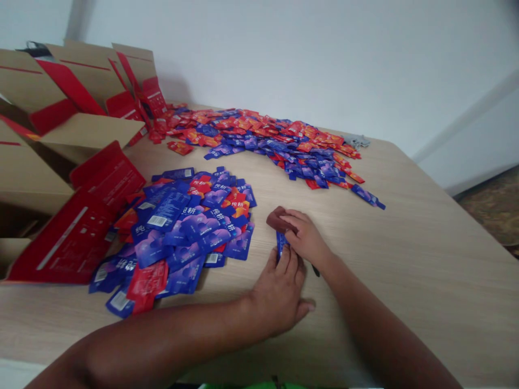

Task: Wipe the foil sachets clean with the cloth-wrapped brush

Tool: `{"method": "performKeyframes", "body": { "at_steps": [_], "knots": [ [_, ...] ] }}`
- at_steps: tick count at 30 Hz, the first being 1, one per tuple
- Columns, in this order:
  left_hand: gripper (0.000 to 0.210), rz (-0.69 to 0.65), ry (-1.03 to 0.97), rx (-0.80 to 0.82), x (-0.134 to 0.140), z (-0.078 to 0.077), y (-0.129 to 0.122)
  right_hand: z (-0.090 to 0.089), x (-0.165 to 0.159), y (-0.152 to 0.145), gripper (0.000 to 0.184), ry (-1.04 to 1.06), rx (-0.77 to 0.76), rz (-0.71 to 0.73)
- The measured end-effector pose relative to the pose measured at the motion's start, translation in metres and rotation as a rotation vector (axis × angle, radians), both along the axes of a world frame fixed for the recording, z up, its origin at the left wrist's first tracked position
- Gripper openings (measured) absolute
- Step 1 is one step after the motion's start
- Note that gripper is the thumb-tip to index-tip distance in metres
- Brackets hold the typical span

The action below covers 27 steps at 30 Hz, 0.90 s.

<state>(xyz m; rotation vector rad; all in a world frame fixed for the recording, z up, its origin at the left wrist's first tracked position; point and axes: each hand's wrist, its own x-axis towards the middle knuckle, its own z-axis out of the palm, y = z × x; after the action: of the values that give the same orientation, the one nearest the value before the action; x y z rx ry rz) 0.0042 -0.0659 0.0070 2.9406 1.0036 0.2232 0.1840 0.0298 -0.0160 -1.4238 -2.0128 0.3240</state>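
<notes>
A blue sachet [281, 241] lies on the table between my two hands, mostly covered by them. My left hand [281, 286] rests on its near end, fingers stretched out flat and thumb spread to the side. My right hand [305, 233] is closed on a reddish-brown, flat, soft-looking piece [276, 219] at the sachet's far end; its exact kind is unclear. A small dark tip [315, 271] shows under my right wrist, the rest of it hidden. Left of my hands spreads a heap of blue and red sachets [194, 227].
A long pile of red and blue sachets [259, 132] runs along the table's back by the wall. One blue sachet [368, 196] lies apart at its right end, near grey scraps [357, 141]. Open red cardboard boxes [60, 237] stand at the left. The table's edge [458, 202] slants down the right.
</notes>
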Motion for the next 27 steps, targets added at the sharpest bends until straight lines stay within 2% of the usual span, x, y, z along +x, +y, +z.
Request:
{"method": "performKeyframes", "body": {
  "at_steps": [10,15,19,22,25,27],
  "knots": [
    [0.091,0.003,0.024,-0.018,0.001,0.004,0.000,-0.005,0.001,0.007,0.049,0.000,0.057,-0.073],
    [0.090,0.001,0.028,-0.018,0.000,0.002,0.001,-0.010,0.009,0.012,0.047,0.059,0.116,-0.162],
    [0.090,0.002,0.026,-0.009,-0.001,0.000,0.000,0.001,0.018,0.003,0.044,0.197,0.188,-0.166],
    [0.090,-0.004,0.024,-0.008,0.000,-0.001,0.000,0.018,0.020,-0.010,0.044,0.299,0.258,-0.104],
    [0.091,0.002,0.018,-0.013,0.000,-0.001,0.000,0.030,0.016,-0.022,0.045,0.326,0.266,0.087],
    [0.089,0.002,0.011,-0.027,0.000,0.000,0.001,0.031,0.010,-0.027,0.051,0.287,0.209,0.223]
  ]
}}
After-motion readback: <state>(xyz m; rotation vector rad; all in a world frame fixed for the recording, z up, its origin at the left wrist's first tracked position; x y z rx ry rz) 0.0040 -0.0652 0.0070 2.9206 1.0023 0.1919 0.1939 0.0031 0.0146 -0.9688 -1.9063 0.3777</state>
